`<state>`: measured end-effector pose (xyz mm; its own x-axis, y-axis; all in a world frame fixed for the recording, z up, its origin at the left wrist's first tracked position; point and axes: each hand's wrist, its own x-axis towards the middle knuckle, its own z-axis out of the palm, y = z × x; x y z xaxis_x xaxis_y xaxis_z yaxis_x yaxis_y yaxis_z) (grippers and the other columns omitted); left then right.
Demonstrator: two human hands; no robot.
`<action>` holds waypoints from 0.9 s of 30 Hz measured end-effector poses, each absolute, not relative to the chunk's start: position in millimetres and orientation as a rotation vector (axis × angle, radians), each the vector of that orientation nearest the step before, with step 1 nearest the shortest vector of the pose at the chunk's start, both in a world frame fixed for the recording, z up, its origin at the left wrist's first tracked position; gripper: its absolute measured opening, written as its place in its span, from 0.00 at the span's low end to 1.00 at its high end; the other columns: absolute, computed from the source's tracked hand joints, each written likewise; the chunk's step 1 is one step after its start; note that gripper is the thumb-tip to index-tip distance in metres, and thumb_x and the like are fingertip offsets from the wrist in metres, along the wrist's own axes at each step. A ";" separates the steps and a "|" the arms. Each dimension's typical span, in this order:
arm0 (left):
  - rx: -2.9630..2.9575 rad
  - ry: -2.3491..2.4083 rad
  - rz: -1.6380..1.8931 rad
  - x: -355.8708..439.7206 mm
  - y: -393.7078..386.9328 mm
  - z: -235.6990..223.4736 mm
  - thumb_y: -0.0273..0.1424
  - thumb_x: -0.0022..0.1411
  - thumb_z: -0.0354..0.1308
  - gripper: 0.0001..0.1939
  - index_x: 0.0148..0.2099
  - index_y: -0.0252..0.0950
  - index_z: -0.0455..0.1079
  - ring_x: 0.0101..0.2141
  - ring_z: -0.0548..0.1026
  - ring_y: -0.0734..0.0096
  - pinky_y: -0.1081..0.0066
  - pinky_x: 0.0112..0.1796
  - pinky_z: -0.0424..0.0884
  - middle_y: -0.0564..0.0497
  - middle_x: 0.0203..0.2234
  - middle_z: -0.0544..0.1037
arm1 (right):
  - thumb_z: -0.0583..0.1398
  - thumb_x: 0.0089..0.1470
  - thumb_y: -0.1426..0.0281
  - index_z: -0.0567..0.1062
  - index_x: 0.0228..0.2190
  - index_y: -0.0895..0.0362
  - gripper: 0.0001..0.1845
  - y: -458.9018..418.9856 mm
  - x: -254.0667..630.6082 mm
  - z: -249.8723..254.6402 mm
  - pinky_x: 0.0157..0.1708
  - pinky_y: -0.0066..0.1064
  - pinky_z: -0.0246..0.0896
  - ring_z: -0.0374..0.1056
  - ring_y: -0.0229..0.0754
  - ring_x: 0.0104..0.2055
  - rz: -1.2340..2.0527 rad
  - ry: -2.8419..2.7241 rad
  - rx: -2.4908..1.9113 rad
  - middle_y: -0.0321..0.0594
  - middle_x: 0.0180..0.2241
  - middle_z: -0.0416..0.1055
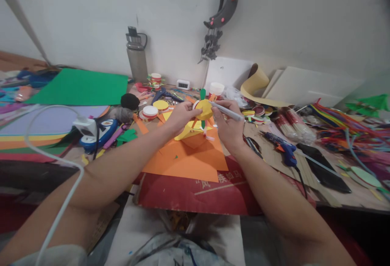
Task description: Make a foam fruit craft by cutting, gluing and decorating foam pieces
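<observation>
My left hand grips the edge of a round yellow paper-covered disc that has a white and red rim. Green paper strips stick out above and below the disc. In my right hand is a light grey pen, its front end pointing at the disc's face. Whether the tip touches the disc I cannot tell. Beneath both hands lie yellow paper pieces and orange paper sheets on a red cardboard box.
A blue glue gun and a black phone lie to the right, near colourful pipe cleaners. Leftward are stacked coloured sheets, a white cable and round lids. A grey bottle stands against the wall.
</observation>
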<state>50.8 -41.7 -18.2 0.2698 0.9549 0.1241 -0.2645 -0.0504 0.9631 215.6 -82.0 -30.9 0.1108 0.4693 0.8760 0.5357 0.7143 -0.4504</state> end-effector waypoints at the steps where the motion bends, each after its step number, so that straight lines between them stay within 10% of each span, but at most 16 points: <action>1: 1.224 0.791 1.171 51.3 -41.7 -18.4 0.23 0.53 0.66 0.07 0.34 0.32 0.71 0.29 0.76 0.75 0.73 0.33 0.71 0.53 0.28 0.79 | 0.63 0.66 0.57 0.77 0.40 0.52 0.12 -82.3 215.6 -30.8 0.41 0.37 0.72 0.76 0.44 0.40 -0.081 -1.526 -0.856 0.39 0.37 0.78; 27: 1.366 0.711 1.146 48.7 -40.3 -23.3 0.28 0.54 0.68 0.08 0.38 0.31 0.79 0.32 0.78 0.72 0.72 0.37 0.71 0.49 0.32 0.83 | 0.61 0.67 0.54 0.78 0.39 0.52 0.15 -85.4 216.2 -28.6 0.39 0.37 0.73 0.76 0.44 0.39 -0.155 -1.540 -0.905 0.39 0.35 0.78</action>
